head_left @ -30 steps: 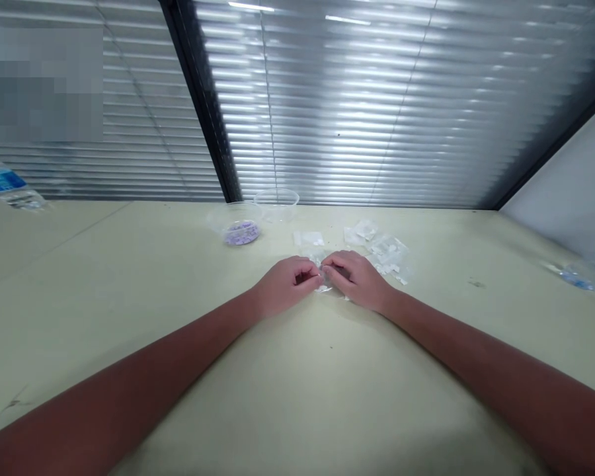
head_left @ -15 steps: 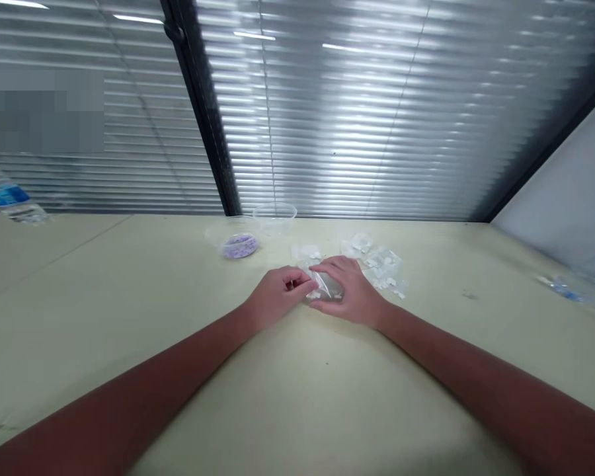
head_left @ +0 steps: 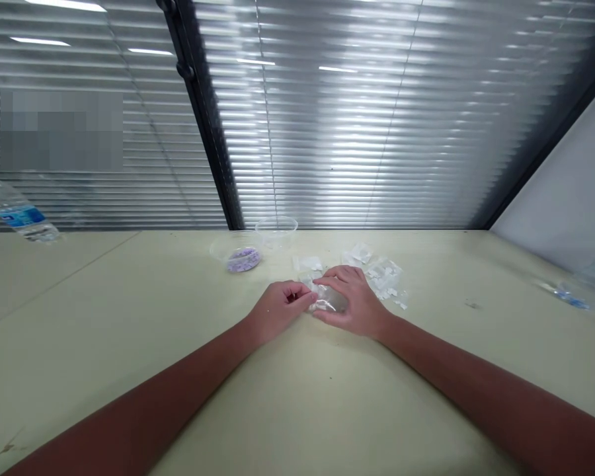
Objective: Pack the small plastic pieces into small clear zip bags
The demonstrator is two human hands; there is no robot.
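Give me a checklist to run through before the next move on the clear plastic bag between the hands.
1. Left hand on the bag: ok, its fingers pinch the bag's left side.
2. Right hand on the bag: ok, it wraps over the bag, with the thumb along the near side.
3. Bag's contents: cannot tell, glare and creases hide them.
4. Packets clear of the right hand: cannot tell, they lie just behind it.
5. Purple bits in the bowl: ok, they sit inside, away from the hands.
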